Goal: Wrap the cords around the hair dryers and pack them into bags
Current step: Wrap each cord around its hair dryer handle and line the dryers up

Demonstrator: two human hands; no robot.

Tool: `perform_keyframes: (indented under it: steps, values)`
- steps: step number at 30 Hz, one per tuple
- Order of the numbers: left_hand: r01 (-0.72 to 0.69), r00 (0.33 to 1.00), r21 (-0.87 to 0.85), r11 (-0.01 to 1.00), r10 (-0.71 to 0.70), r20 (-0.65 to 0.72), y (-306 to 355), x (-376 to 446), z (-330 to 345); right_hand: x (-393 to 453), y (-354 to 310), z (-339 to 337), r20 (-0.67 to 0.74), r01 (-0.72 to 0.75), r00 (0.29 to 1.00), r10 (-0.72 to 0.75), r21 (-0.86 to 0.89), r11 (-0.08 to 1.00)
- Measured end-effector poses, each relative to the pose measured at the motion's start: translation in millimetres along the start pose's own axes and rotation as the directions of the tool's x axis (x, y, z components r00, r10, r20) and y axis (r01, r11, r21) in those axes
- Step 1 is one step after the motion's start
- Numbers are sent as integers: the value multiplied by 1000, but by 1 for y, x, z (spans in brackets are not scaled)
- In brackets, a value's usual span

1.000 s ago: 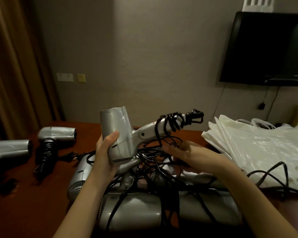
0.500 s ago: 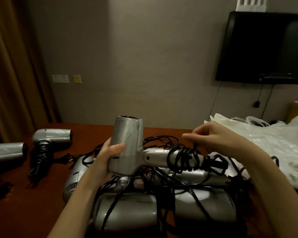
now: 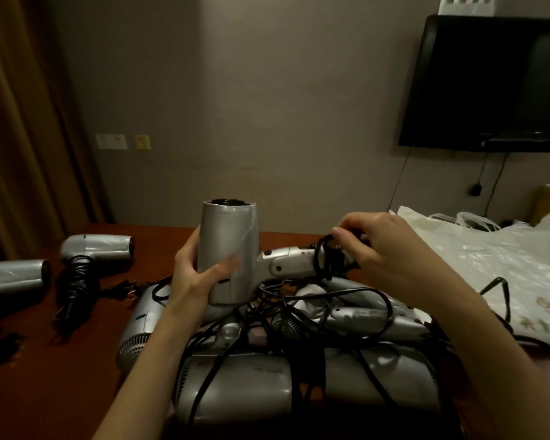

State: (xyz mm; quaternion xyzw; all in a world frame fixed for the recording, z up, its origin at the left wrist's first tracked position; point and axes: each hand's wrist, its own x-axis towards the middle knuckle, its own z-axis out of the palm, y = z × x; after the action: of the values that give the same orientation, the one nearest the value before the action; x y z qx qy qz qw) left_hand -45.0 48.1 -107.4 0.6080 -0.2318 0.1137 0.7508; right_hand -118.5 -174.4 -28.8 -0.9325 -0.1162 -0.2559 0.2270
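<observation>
Head view — hair dryer (image 3: 227, 249) barrel upright in left hand (image 3: 192, 274) grip, handle rightward — right hand (image 3: 372, 249) pinching its cord (image 3: 323, 262).

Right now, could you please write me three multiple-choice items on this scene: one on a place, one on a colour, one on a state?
1. Where do the plastic bags lie?
A. On the right of the table
B. On the left, by the curtain
C. Under the television

2. What colour is the cord wound on the held hair dryer?
A. White
B. Black
C. Red

3. What is the left hand doing?
A. Resting flat on the table
B. Gripping the hair dryer's barrel
C. Lifting a bag

Answers:
1. A: the pale bags spread over the right end of the table.
2. B: dark coils ring the silver handle, where the right hand pinches them.
3. B: fingers and thumb curl round the upright barrel.
</observation>
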Motion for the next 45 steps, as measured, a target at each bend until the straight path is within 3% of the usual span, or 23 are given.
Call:
perform_keyframes:
  steps: [7,14,23,29,36,38,42,45]
  values:
    - [-10,996,19,1000,11,-87,-5,1,2,1,12,-15,266,-112,962,58,192,975]
    - [-51,992,60,997,58,-110,-5,1,4,8,11,20,29,-53,998,47,270,961]
    - [-108,992,102,989,114,-58,-5,1,6,12,13,32,-72,-114,987,147,342,933]
    - [-129,964,83,988,145,-225,-6,3,2,5,0,39,134,-52,991,18,258,965]
    - [-75,947,-42,996,58,-316,-12,5,-2,2,11,5,351,-165,935,43,326,931]
    - [-74,950,-48,996,56,-308,-11,5,-1,2,15,-6,277,-99,961,11,305,947]
    - [-83,959,-19,996,75,-272,-9,4,3,2,3,10,-5,65,998,-68,344,937]
    - [-84,954,-13,996,76,-289,-9,4,2,2,-5,32,19,64,997,-78,408,911]
